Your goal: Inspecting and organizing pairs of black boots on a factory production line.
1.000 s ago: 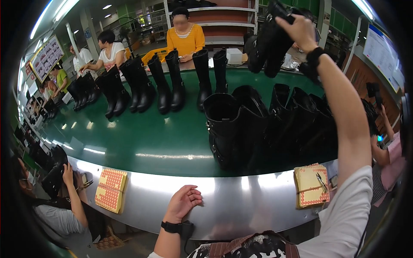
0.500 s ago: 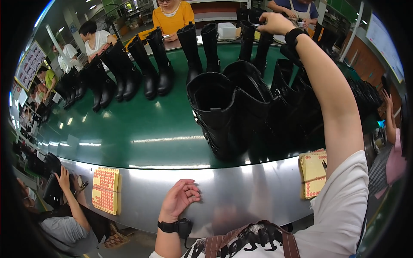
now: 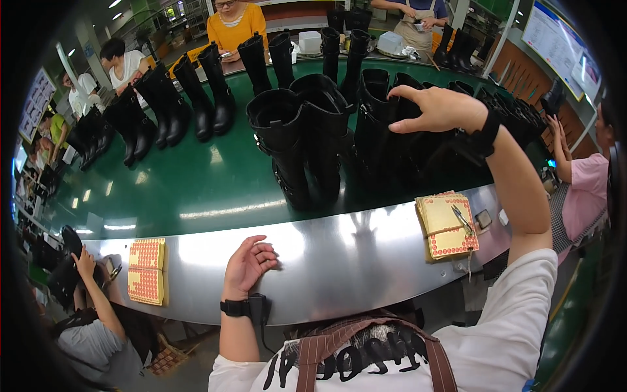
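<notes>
Right now, your right hand (image 3: 444, 110) is in the air to the right of the front boots (image 3: 318, 145), thumb and fingers spread apart with nothing between them. Dark boots (image 3: 373, 134) show behind it, just right of the front boots; I cannot tell whether you touch any. Your left hand (image 3: 249, 264) is on the near side of the front boots, over the steel ledge (image 3: 339, 274), fingers loosely curled around nothing that shows. The front boots stand upright, side by side, on the green table (image 3: 196, 186). Beyond them and to their left are more upright pairs (image 3: 163, 108). Nearer you than the front boots lie the left cards (image 3: 147, 271) to their left and the right cards (image 3: 441, 219) to their right, with a metal tool (image 3: 463, 221) on top.
</notes>
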Tool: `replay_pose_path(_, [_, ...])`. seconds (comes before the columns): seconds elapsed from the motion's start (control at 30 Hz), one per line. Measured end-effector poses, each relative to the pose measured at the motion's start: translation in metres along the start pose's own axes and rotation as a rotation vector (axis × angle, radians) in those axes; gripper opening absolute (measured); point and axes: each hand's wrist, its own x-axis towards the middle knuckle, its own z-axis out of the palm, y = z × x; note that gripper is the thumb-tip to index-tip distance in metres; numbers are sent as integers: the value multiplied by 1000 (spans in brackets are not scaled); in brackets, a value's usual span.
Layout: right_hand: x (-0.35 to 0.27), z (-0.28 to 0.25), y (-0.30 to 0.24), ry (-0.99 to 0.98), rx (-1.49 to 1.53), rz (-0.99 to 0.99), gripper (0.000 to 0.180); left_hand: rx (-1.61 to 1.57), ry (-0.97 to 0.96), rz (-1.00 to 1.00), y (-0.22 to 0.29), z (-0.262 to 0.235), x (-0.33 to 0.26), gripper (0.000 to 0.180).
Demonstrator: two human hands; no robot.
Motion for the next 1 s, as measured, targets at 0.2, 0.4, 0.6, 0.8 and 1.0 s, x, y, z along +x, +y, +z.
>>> replay_pose_path(0.2, [8,22,15,3,343,27,62,1080,-84,221,10,65,1,37])
replay_pose_path(0.4, [18,46,23,288,308,-78,59,1632,153,458,1,157,72,75])
replay_pose_path(0.6, [19,53,19,382,285,-36,51,1438,832,618,-41,200,150,98])
replay_pose_path(0.8, [12,54,10,485,324,0,44,1335,958,821,-20,155,178,57])
replay_pose_path(1.0, [14,56,12,496,362,-26,43,1176,941,1357,74,78,165,30])
